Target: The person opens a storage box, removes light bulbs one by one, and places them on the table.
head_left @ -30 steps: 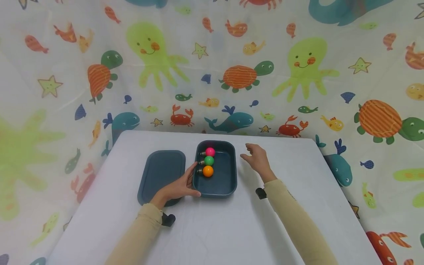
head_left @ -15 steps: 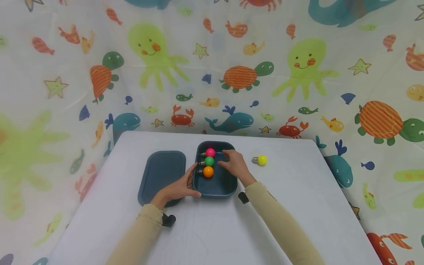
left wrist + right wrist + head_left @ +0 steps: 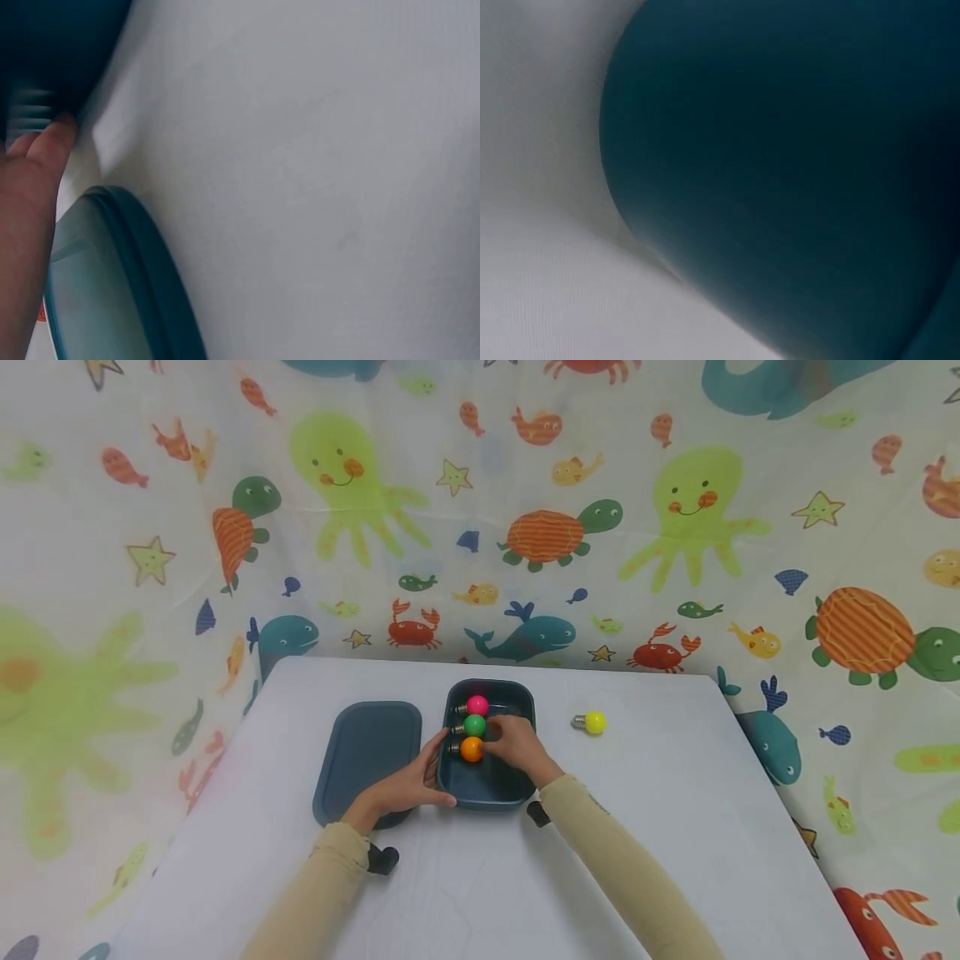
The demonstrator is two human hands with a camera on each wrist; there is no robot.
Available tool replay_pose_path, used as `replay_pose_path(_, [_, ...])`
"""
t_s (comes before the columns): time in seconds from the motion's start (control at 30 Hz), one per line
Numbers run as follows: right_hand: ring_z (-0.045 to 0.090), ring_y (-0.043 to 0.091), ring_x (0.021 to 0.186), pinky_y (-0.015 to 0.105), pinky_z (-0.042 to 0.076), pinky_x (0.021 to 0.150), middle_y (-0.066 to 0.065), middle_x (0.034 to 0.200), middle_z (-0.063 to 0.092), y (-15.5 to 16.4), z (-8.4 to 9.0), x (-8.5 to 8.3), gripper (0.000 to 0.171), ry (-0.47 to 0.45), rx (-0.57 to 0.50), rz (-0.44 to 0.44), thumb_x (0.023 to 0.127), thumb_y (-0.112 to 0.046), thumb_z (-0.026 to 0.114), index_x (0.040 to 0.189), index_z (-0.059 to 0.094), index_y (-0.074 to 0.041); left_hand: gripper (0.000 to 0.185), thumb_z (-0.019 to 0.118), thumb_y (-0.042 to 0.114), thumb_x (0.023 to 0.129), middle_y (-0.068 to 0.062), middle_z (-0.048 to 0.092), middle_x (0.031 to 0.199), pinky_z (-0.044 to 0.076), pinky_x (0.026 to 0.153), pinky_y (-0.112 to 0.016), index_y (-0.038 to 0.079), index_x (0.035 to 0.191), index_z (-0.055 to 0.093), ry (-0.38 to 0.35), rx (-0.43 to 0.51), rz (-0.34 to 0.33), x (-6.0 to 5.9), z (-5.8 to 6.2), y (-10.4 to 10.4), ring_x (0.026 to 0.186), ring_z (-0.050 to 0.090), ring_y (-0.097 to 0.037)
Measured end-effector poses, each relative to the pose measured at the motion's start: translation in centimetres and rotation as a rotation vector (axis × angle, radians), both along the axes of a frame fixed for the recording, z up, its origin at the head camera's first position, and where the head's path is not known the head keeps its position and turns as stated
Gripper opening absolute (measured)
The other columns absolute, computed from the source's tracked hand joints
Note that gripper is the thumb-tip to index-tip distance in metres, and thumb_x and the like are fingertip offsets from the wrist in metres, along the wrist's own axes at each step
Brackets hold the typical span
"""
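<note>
**Right hand at the orange bulb inside the bin**

A dark blue bin (image 3: 489,781) is set near the middle of the white table (image 3: 675,827), w/ its lid (image 3: 367,752) lying flat just to the left. Three small bulbs are lined up along the bin's left inner wall, front to back: orange bulb (image 3: 471,748), green bulb (image 3: 474,725), pink bulb (image 3: 477,705). Each is laid on its side, long axis running left-right, metal screw base toward the left wall, coloured globe toward the bin's centre.

The right hand (image 3: 517,747) is reached into the bin from the right; its fingers (image 3: 491,745) are curled against the globe end of the orange bulb, touching it. Whether the bulb is actually pinched can't be told from the head view, and only blurred dark bin wall is shown by the right wrist cam. So the bulb lies directly left of those fingers, base pointing away from them.

The left hand (image 3: 405,787) is rested against the bin's outer left wall, thumb (image 3: 46,142) pressed to it, fingers fairly straight, palm partly over the lid.

A yellow bulb (image 3: 592,722) is left on the table, well right of the bin, apart from both hands; the right hand is the nearer one.
</note>
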State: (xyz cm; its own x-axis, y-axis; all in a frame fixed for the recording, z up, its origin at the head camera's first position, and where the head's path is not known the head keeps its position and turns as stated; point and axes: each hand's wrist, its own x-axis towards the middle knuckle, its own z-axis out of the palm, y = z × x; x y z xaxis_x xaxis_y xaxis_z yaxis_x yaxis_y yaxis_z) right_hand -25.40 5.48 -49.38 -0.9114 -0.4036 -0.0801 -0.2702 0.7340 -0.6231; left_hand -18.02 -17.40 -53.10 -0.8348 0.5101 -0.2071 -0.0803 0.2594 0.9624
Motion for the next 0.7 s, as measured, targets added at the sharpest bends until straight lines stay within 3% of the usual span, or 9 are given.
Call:
replay_pose_path(0.2, [0.058, 0.022, 0.089, 0.035, 0.055, 0.087, 0.01, 0.102, 0.068, -0.8, -0.4, 0.3, 0.043, -0.033, 0.042, 0.026, 0.084, -0.023, 0.078, 0.118, 0.067, 0.001, 0.112, 0.077, 0.014, 0.086, -0.004, -0.007, 0.164, 0.02, 0.117, -0.044, 0.03, 0.156, -0.009, 0.001, -0.002, -0.001, 0.0, 0.0, 0.0, 0.15, 0.009, -0.025])
replay_pose_path(0.7, [0.06, 0.022, 0.087, 0.037, 0.054, 0.09, 0.009, 0.098, 0.07, -1.3, -0.9, 0.6, 0.032, -0.048, 0.027, 0.019, 0.087, -0.02, 0.075, 0.111, 0.07, 0.0, 0.113, 0.078, 0.016, 0.085, -0.003, -0.006, 0.164, 0.021, 0.117, -0.042, 0.037, 0.155, -0.007, -0.019, -0.023, 0.009, -0.1, -0.1, 0.1, 0.15, 0.01, -0.023])
